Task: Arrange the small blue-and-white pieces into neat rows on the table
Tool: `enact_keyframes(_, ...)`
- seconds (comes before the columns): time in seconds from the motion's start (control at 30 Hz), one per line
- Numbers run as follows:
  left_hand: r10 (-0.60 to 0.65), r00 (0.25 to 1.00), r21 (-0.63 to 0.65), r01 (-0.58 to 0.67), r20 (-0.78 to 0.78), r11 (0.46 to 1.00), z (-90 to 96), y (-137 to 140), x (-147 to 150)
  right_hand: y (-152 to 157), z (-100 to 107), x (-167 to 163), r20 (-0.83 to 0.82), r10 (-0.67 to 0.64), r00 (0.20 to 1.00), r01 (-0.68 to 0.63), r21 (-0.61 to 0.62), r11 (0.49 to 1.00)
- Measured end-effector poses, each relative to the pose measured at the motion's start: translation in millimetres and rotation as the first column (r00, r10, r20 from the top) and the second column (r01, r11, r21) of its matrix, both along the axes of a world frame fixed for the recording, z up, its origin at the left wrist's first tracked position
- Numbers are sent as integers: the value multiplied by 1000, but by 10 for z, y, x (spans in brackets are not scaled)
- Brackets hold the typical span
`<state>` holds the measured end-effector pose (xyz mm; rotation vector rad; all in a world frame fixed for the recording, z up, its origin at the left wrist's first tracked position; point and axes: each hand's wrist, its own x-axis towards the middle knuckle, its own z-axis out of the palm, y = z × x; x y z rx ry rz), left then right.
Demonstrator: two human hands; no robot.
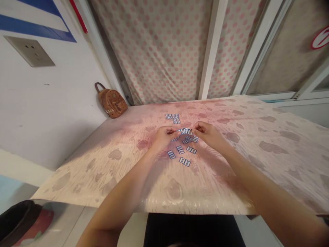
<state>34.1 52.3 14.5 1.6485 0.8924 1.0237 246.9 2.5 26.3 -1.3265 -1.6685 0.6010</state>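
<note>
Brown and small, a bag [112, 103] rests by the far left corner of the pink surface [102, 164], next to the wall [72, 99], maybe so it is out of the way. Next comes the left hand [163, 135]. Its grip is closed, with thumb and finger pinching one side of a curved band [186, 131]. Past the hands, a little group of pieces [176, 118] lies close together, maybe to keep it apart from the rest. Nearer the person, loose pieces [184, 161] lie flat and spread out, and that seems to make each one easy to reach. The right hand [207, 133] has its grip closed too, pinching the other side of the band. I think two hands help it stay steady.

The band is between the hands, just over the surface, and it bends like a little bridge. It is white and blue. I cannot tell if it is one strip or many bits. The loose pieces have white bars with dark blue edges, like tiny fences, and they point different ways.
</note>
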Motion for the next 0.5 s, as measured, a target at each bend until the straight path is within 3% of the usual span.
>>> enact_keyframes(0.5, -53, 998, 21, 54, -19, 998, 82, -101, 48, -120, 90, -126, 185, -71, 980, 49, 123, 991)
